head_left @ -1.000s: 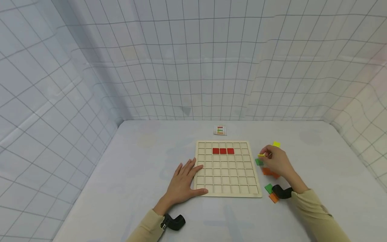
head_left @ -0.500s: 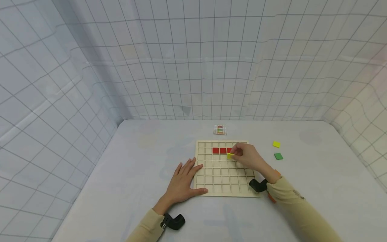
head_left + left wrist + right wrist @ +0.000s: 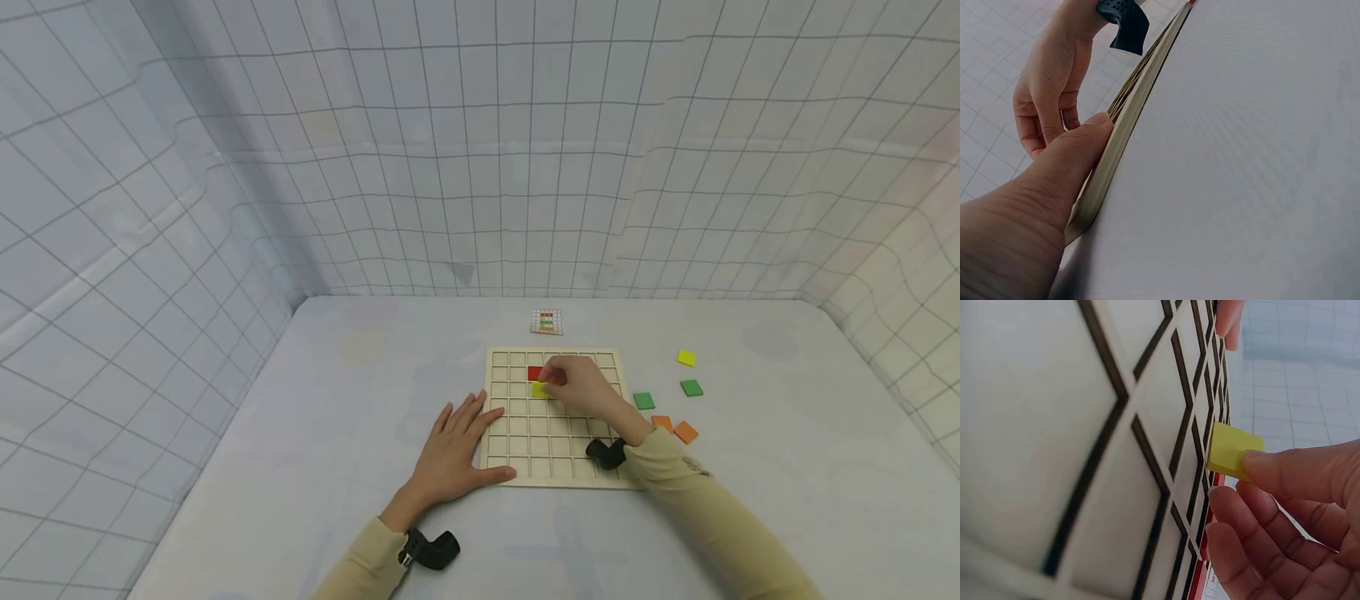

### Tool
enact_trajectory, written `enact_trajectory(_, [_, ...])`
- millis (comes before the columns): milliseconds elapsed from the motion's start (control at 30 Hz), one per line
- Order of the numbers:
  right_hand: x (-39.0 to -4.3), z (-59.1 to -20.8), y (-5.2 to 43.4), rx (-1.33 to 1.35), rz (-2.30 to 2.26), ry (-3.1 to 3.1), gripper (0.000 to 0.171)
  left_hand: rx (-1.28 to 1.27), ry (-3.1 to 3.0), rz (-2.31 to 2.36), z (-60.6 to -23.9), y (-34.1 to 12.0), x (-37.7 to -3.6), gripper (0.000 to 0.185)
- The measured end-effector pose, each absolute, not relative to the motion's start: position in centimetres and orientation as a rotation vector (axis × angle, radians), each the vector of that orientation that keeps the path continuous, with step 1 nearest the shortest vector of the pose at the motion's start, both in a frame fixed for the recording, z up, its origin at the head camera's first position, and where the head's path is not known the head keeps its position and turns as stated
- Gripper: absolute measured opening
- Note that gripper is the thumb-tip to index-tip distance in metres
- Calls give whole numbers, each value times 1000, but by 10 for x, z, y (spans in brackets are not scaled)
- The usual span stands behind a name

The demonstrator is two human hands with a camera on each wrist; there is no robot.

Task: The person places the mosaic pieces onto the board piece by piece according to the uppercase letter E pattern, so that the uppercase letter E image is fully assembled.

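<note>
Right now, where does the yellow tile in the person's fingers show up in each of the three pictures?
Head: the yellow tile sits mid-frame over the board, just below the red tiles, pinched by the right hand.
Left wrist: not in it; only the board's edge and both hands show.
Right wrist: right of centre, held tilted at the board's grid.
Shared landmark: the board.

left hand flat, right hand pinching
</note>
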State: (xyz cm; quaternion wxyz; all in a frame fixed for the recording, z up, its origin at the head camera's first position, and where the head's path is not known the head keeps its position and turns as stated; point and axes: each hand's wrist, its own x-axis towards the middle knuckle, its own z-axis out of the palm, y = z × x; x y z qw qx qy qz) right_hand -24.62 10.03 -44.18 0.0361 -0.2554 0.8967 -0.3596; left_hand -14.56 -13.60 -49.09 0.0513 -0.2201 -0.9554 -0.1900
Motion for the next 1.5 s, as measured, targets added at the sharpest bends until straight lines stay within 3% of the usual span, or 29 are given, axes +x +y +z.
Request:
enact_trajectory(367, [-249,-439,96,-754,-973,2818,2,-673,-2896,-592,-489,-136,-146,88])
enact_trajectory(733, [-242,-440,99,-747,-903,2820,21,-659,-2915,-549,-491,-137,-145,88])
enact_trajectory(1267, [-234,-443,110,-961,-764,2767,31,-667,-2908,-563,-491,-136,-145,88])
enact_trajectory(1500, [-231,-442,133,-1063,-878,2726,15,-677,-2888,-588,-491,-136,-145,88])
